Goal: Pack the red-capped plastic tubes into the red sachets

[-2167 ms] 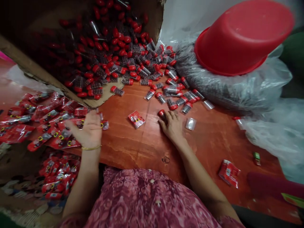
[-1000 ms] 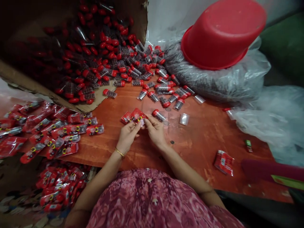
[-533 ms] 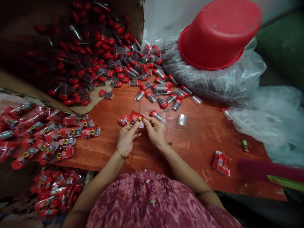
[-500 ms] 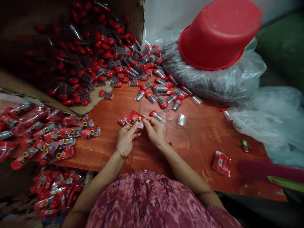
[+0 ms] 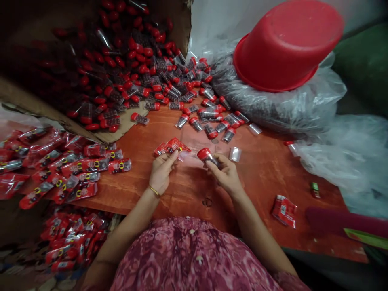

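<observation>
One reddish tabletop (image 5: 182, 196), pale wall (image 5: 220, 24) behind

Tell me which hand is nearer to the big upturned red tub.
Right. The right hand, holding a red-capped container, is below and left of the tub in view; the left hand, pinching a red packet, is farther left.

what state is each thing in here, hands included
Left hand: pinching the held packet
Held packet: gripped; open or sealed, cannot tell
Right hand: closed on the red-capped container
Red-capped container: cap on, cap end toward the left hand
Cardboard box: open, loose containers spilled onto the wooden table
Red tub: upside down on the clear bag
Clear bag: bulging, dark contents
</observation>
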`<state>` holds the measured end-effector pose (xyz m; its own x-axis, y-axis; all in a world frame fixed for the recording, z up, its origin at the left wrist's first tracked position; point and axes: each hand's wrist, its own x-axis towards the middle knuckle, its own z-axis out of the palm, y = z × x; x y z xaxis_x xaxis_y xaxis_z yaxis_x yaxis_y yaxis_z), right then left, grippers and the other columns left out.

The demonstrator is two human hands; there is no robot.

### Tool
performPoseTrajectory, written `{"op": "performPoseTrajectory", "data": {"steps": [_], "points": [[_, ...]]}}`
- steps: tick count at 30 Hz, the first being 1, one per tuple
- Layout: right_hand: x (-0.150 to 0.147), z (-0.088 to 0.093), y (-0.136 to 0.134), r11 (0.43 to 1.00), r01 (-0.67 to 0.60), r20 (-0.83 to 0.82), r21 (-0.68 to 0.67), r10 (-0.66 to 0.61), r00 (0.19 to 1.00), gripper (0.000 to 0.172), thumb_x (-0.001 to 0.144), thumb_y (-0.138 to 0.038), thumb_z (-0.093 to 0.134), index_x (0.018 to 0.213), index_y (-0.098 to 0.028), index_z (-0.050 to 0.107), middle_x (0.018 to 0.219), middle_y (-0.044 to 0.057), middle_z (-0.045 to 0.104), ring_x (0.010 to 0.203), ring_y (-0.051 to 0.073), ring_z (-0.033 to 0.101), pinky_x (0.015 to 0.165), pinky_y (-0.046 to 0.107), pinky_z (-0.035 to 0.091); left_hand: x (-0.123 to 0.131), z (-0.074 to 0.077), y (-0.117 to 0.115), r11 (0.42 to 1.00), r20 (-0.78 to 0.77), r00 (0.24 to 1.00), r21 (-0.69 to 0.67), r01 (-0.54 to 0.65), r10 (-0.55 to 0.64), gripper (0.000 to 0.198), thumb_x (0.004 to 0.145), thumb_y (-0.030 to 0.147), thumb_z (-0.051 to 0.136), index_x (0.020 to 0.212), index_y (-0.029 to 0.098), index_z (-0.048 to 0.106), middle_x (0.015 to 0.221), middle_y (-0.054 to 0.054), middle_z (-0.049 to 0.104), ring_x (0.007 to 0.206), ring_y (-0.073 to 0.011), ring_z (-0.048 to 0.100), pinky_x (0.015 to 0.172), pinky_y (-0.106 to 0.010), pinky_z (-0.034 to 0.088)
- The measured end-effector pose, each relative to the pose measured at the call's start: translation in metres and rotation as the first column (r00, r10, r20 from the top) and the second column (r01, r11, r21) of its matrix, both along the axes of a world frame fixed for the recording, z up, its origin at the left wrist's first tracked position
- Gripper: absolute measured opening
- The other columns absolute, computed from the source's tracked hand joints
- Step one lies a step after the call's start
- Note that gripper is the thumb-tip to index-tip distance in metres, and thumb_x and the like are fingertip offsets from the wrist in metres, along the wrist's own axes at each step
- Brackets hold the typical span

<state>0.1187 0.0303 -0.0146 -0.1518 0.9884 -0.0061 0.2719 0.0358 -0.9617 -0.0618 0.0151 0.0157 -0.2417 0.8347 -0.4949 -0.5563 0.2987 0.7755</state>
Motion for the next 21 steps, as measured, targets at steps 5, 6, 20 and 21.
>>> {"op": "performPoseTrajectory", "data": {"steps": [5, 6, 20, 21], "points": [[-0.008, 0.033, -0.016, 0.992, -0.115, -0.164, -0.054, 0.105, 0.981, 0.025, 0.068, -0.040, 0.066, 0.079, -0.018, 0.063, 0.057, -0.003, 0.054, 0.046, 0.008, 0.043, 0.045, 0.021, 0.035, 0.004, 0.003, -0.005, 0.995, -0.089, 0.994, 0.070, 0.074, -0.068, 0.037, 0.048, 0.043, 0.080, 0.057, 0.012, 0.063, 0.056, 0.002, 0.062, 0.053, -0.0061, 0.053, 0.055, -0.019, 0.042], [-0.009, 0.035, -0.016, 0.992, -0.121, -0.165, -0.047, 0.112, 0.980, 0.023, 0.067, -0.038, 0.067, 0.077, -0.017, 0.063, 0.058, -0.003, 0.055, 0.047, 0.008, 0.044, 0.045, 0.021, 0.035, 0.004, 0.002, -0.006, 0.992, -0.103, 0.991, 0.088, 0.092, -0.083, 0.037, 0.049, 0.044, 0.079, 0.058, 0.012, 0.064, 0.058, 0.001, 0.062, 0.054, -0.0065, 0.053, 0.056, -0.019, 0.042], [-0.022, 0.022, -0.012, 0.984, -0.156, -0.168, -0.087, 0.140, 0.976, 0.022, 0.070, -0.037, 0.066, 0.075, -0.017, 0.062, 0.055, -0.004, 0.051, 0.046, 0.008, 0.043, 0.044, 0.020, 0.034, 0.002, -0.012, -0.005, 0.950, -0.191, 0.959, 0.191, 0.247, -0.210, 0.031, 0.062, 0.041, 0.073, 0.073, 0.012, 0.066, 0.066, -0.001, 0.066, 0.061, -0.0109, 0.057, 0.063, -0.023, 0.046], [-0.024, 0.020, -0.012, 0.978, -0.174, -0.192, -0.115, 0.150, 0.970, 0.023, 0.071, -0.039, 0.065, 0.076, -0.017, 0.061, 0.054, -0.004, 0.050, 0.044, 0.008, 0.043, 0.042, 0.020, 0.034, 0.004, -0.013, -0.005, 0.949, -0.191, 0.961, 0.205, 0.240, -0.202, 0.031, 0.063, 0.041, 0.072, 0.075, 0.013, 0.066, 0.068, -0.002, 0.066, 0.061, -0.0106, 0.057, 0.064, -0.023, 0.046]]}}
